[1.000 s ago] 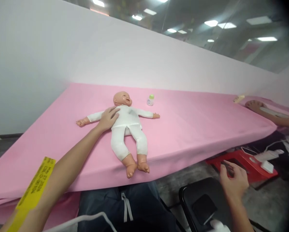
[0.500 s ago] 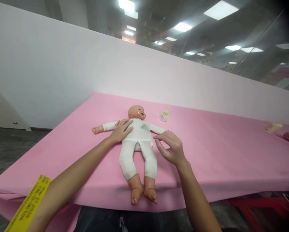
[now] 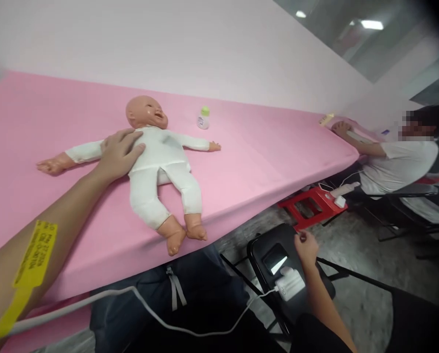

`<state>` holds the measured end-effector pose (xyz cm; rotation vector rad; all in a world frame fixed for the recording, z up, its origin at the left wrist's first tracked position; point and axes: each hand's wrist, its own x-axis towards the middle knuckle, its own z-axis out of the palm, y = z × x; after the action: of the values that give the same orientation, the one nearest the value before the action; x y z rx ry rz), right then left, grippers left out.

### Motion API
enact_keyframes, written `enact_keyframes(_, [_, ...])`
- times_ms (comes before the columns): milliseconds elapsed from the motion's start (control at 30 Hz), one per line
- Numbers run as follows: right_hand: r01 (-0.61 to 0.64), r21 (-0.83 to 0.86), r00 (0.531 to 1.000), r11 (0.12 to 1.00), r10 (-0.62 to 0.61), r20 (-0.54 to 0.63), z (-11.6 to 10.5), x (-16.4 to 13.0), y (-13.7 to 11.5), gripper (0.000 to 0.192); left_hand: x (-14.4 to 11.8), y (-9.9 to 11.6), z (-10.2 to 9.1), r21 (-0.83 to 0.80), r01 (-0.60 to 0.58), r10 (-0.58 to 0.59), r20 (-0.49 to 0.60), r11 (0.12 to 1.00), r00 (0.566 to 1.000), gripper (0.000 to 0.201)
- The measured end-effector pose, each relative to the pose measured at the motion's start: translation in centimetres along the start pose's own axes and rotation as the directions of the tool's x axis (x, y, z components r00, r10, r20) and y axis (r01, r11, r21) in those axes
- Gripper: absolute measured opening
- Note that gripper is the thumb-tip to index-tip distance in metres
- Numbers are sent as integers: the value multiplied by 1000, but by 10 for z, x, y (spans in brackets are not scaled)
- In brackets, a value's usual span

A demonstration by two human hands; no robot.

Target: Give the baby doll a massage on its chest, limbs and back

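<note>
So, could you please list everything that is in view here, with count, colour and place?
doll: one, white suit, on its back on the table, feet over the near edge
bottle: one, white with green cap, upright beyond the doll
table: one, pink cover, running left to right
stool: one, red, on the floor under the table's right end
chair: one, black, right of the person's lap
phone: one, dark, on the chair
charger: one, white, on the chair, cable attached
co-worker: one, white shirt, far right
wristband: one, yellow, left forearm
left hand: resting on the doll's chest
right hand: over the chair, by the phone
</note>
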<state>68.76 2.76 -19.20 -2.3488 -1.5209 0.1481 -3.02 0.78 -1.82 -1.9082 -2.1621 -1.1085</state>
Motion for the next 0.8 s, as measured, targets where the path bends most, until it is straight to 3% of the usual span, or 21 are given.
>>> enact_keyframes(133, [-175, -136, 957, 975, 200, 208, 42, -21, 42, 73, 0, 4, -2, -33, 22, -22, 5, 999, 1000, 77])
enact_keyframes(233, [-223, -201, 907, 954, 279, 315, 72, -20, 48, 85, 0, 7, -3, -88, 24, -24, -2, 996, 1000, 78])
enact_keyframes(367, [-267, -270, 858, 925, 356, 371, 98, -9, 48, 87, -1, 8, -4, -100, 27, -26, 13, 995, 1000, 80])
enact_keyframes(500, [-285, -314, 838, 905, 395, 378, 105, -3, 48, 82, -1, 4, -1, -43, 22, -21, 25, 999, 999, 82])
enact_keyframes(800, [-296, -274, 854, 915, 382, 354, 104, -13, 40, 75, -9, -1, -3, 55, -8, 7, 11, 998, 1000, 56])
